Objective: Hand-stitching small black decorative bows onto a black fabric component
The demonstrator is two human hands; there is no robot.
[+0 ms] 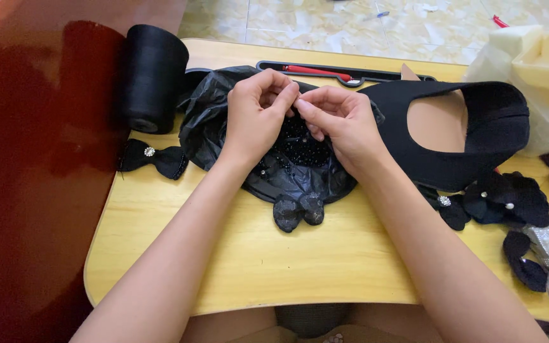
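On our yellow bench (300,267) lies a black bag of beads (297,149). Our left hand (255,114) and right hand (338,117) pinch something tiny, too small to tell. We should hold tight above the bag.

at the centre of the frame the left hand (257,114) and right hand (341,121) meet fingertip to fingertip above black beads (297,149) in a black plastic bag (214,117). a black thread spool (154,76) stands upper left, a black shoe upper (471,136) lies right.

Bright, even daylight here, sharp focus throughout. Soft shadows sit under the forearms on the wooden table (287,267); a glossy sheen shows on the red surface (27,159) at left.
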